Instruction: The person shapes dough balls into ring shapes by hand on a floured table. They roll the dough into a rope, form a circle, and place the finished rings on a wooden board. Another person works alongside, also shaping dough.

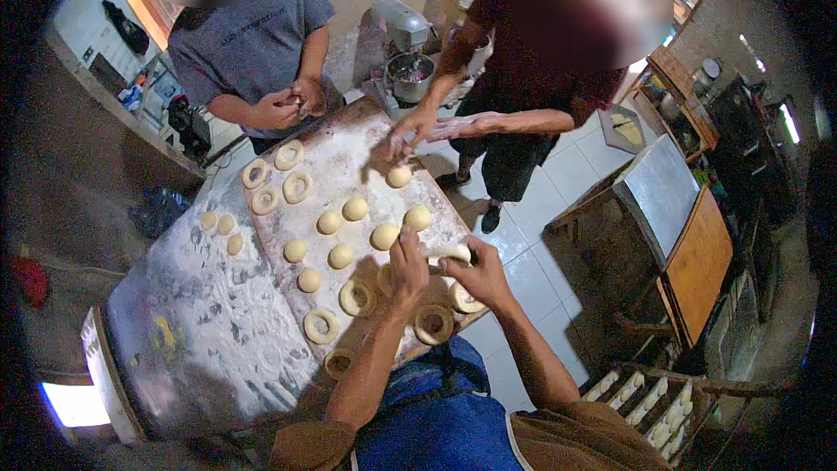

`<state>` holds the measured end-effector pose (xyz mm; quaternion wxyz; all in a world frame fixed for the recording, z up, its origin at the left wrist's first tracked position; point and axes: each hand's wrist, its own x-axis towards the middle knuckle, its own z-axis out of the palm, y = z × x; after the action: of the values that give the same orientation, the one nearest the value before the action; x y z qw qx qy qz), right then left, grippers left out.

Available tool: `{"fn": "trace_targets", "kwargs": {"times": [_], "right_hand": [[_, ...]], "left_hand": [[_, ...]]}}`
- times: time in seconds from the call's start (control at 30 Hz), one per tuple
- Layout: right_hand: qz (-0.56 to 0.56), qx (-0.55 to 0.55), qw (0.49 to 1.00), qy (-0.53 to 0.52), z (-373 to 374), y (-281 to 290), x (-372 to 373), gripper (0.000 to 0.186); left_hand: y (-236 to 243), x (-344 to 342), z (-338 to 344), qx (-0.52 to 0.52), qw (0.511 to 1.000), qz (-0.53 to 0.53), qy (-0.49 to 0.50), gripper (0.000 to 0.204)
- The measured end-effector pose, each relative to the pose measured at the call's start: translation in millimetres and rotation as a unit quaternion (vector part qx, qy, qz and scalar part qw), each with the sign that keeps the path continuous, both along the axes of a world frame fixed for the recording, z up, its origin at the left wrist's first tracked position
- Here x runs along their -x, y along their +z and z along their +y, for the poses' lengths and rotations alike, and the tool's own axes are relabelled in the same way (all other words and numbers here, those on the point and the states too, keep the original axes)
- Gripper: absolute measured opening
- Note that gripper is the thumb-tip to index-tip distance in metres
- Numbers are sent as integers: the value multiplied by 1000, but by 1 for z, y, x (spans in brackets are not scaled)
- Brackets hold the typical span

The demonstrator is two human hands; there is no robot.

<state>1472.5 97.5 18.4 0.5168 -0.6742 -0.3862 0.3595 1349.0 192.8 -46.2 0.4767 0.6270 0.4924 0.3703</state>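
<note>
Over the near right part of a floured board (349,157), I hold a pale dough ring (449,253) raised between both hands. My right hand (481,275) is closed round its right side. My left hand (410,263) is closed at its left end, the fingertips partly hidden. Beneath my hands lie more dough rings, one (433,324) by my right wrist and another (357,296) left of my left hand. Several round dough balls sit farther off, the nearest (384,236) just beyond my left hand.
A floured metal table (200,331) extends left, with small dough pieces (226,224) on it. Two people stand across the board; one hand (410,133) hovers above a dough ball (399,176). A mixer (405,26) stands behind. At lower right is a rack (649,406) of shaped dough.
</note>
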Motion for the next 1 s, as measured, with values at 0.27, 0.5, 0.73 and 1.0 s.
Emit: {"fn": "trace_targets", "kwargs": {"times": [0.27,0.5,0.73,1.0], "right_hand": [[-281,86,955,-30,-30,-58,-44,73],[-250,11,968,-3,-4,-33,12,51],[-307,-83,941,117,63,-64,128,30],[-512,-29,858,21,134,-96,184,31]], "left_hand": [[48,-3,1,-193,932,282,-120,29],[38,28,-5,-262,916,299,-56,31],[47,189,23,-177,837,488,171,36],[57,212,18,5,951,297,87,64]]}}
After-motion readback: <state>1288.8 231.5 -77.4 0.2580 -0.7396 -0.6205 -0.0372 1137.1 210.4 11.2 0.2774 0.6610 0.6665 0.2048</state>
